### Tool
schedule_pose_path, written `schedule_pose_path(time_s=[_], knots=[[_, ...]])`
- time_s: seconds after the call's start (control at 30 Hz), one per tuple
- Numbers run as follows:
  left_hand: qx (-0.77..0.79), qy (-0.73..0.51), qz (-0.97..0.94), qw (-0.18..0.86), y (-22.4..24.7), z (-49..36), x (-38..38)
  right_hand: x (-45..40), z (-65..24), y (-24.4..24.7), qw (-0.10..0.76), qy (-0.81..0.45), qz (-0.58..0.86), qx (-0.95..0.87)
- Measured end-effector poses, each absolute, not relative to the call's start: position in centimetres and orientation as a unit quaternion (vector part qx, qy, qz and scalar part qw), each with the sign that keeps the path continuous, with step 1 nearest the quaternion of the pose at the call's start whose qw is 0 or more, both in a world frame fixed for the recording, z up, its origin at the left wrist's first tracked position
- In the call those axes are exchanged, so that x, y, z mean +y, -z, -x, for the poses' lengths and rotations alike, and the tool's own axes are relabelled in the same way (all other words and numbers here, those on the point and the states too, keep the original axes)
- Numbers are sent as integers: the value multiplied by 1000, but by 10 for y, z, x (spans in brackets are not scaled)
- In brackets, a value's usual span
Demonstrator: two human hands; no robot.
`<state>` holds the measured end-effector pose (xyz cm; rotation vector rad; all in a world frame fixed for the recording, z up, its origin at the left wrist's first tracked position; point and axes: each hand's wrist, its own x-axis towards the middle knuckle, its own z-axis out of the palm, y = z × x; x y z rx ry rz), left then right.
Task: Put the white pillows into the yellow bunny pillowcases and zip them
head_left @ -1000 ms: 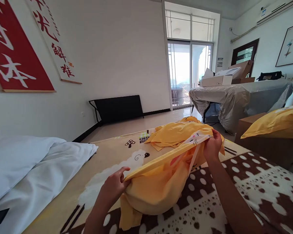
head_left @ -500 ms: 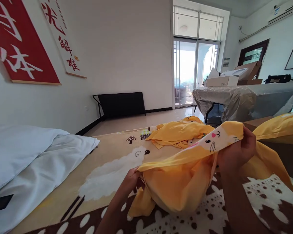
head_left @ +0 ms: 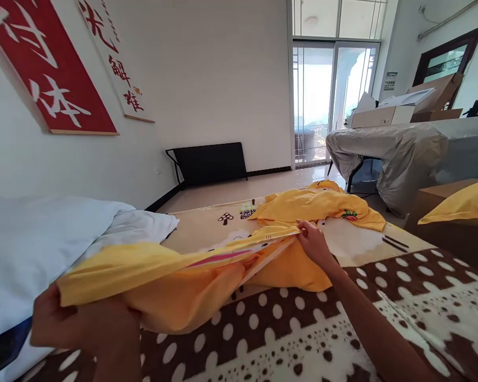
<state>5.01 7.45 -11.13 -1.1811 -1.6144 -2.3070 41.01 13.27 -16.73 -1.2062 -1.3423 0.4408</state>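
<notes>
Stretched between my hands is a yellow cloth [head_left: 175, 286] with a white and pink printed strip along its upper edge; its exact kind is unclear. My left hand [head_left: 83, 323], low at the left, is closed around one end. Farther forward, my right hand [head_left: 314, 241] pinches the upper edge at the other end. Below that edge the fabric sags in a loose fold over the patterned blanket [head_left: 263, 318]. Just beyond my right hand lies a crumpled yellow cloth [head_left: 302, 204] with a red and green print.
White bedding [head_left: 56, 228] is heaped at the left. At the right, more yellow fabric [head_left: 462, 201] rests over a cardboard box [head_left: 434, 233]. A plastic-covered table [head_left: 406, 154] with opened boxes stands behind. A black folded panel [head_left: 211, 163] leans by the wall.
My left hand has swung left and nearer, pulling the yellow cloth out wide. The right hand has moved left and forward. The view has turned slightly left and down.
</notes>
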Motion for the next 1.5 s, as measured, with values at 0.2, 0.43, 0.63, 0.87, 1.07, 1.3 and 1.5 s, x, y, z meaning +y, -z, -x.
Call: schedule_pose_path(time_s=[0.2, 0.43, 0.63, 0.87, 1.07, 1.3, 1.5], knots=[[-701, 460, 544, -37, 133, -44, 103, 140, -456, 160, 745, -174, 482, -427], [-720, 218, 635, -174, 167, -102, 121, 113, -478, 131, 912, 70, 311, -260], [-602, 251, 679, -336, 193, -148, 115, 97, -468, 120, 907, 89, 306, -274], [-482, 408, 594, -499, 169, -147, 113, 93, -473, 114, 925, 86, 287, -236], [-336, 641, 366, -585, 150, -138, 113, 90, -465, 113, 899, 76, 314, -296], [-448, 679, 272, -514, 134, -109, 117, 97, -465, 125, 770, 38, 481, -417], [-488, 784, 202, -326, 138, -89, 118, 98, -462, 126, 702, 135, 520, -468]])
